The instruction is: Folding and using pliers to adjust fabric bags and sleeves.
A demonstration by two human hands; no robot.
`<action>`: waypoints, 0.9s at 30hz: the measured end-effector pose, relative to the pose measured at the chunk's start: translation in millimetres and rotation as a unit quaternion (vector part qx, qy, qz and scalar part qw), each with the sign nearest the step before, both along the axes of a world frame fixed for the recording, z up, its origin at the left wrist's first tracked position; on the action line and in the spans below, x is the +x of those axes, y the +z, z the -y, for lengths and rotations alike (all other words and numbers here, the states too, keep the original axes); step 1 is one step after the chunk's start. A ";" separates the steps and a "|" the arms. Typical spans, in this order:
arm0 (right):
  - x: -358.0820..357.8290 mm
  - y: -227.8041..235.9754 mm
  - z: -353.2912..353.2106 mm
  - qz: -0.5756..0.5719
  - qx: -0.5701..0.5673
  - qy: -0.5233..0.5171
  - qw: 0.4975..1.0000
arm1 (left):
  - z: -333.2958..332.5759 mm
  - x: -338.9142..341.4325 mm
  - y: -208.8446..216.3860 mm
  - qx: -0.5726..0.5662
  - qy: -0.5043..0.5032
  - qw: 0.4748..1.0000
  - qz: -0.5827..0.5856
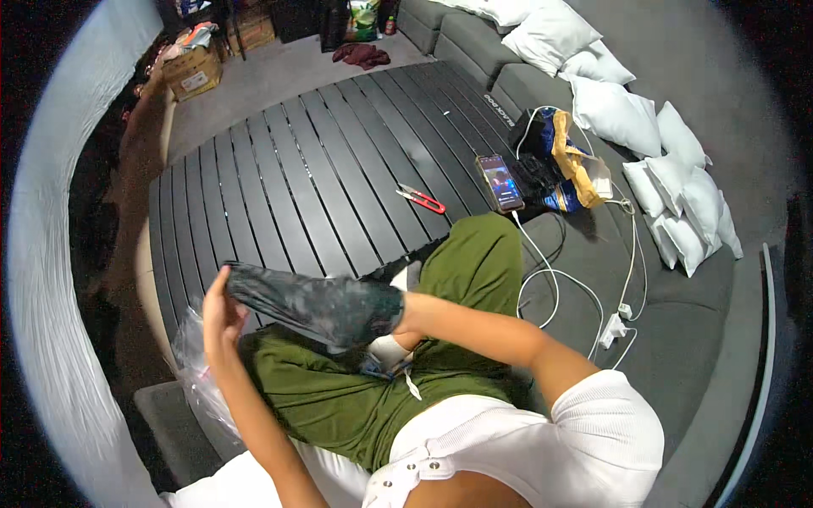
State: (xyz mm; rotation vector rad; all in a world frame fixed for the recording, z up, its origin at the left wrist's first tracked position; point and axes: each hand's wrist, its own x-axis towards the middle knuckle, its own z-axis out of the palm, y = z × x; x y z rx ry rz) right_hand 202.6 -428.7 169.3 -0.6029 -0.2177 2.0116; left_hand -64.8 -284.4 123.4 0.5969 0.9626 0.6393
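Observation:
A dark, mottled tube-like piece of cloth (309, 305) stretches across above my lap. The fingers of my left hand (222, 317) pinch its left end. My right hand (412, 313) reaches into the opening at the other end; only the wrist shows, and the fingers are hidden inside the fabric. Below the cloth, a small bluish item (381, 366) with a white tag (412, 385) lies in my lap, partly covered. On the black slatted table (288, 186) ahead lies a pair of thread snips (422, 199) with a red handle.
To the right, a phone (501, 182) with a white cable rests beside a yellow and blue bag (572, 161). Cables and a white charger (611, 330) lie on the grey sofa (677, 339). White pillows (614, 114) line it. Clear plastic (196, 360) sits by my left forearm.

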 end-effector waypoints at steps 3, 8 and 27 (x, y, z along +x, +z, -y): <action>66.4 -22.4 14.4 0.102 0.095 -0.042 0.989 | 8.0 7.3 6.6 0.002 0.186 0.978 0.092; 145.6 17.4 4.9 0.020 0.060 -0.215 0.974 | 30.7 -33.3 35.0 0.053 0.209 0.927 0.307; 123.6 107.7 -27.9 0.606 0.342 -0.398 0.597 | 96.9 225.7 -105.2 0.391 0.060 0.753 -0.526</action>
